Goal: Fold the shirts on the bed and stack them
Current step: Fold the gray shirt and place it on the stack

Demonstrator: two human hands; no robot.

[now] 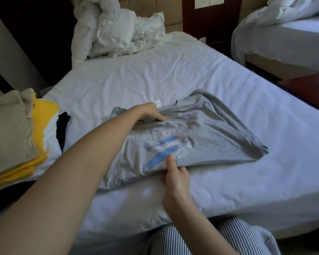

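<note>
— While the left hand (150, 114) gripped the collar end of the grey cotton T-shirt (210, 137), where did the garment itself lie?

— Spread on the white-sheeted bed (191, 74), print side up, with its right side bunched towards a narrow point. The left fingers were curled on a ridge of cloth just beside the small white neck label (157, 103).

— And the right hand (176, 178)?

— At the near edge of the grey cotton T-shirt, with its forefinger laid straight on the blue stripes and the other fingers curled at the hem. Whether the thumb had the edge pinched, I could not tell.

— So what did the step want?

— A lengthwise fold, to my mind. The two hands needed to mark one straight line from collar to hem, lift together and carry the side over evenly, so that the print did not skew. The knit looked soft and limp, so I judged it would sag between the two holds; keeping it taut mattered.

— Any risk?

— The wrinkles on its right side could be trapped inside the fold. Smoothing them first seemed wise.

— And the stacking?

— The pile of folded beige and yellow shirts (13, 129) sat to the left of the grey cotton T-shirt, well apart from it. The crumpled white duvet (118, 28) lay beyond it, out of the way.
</note>
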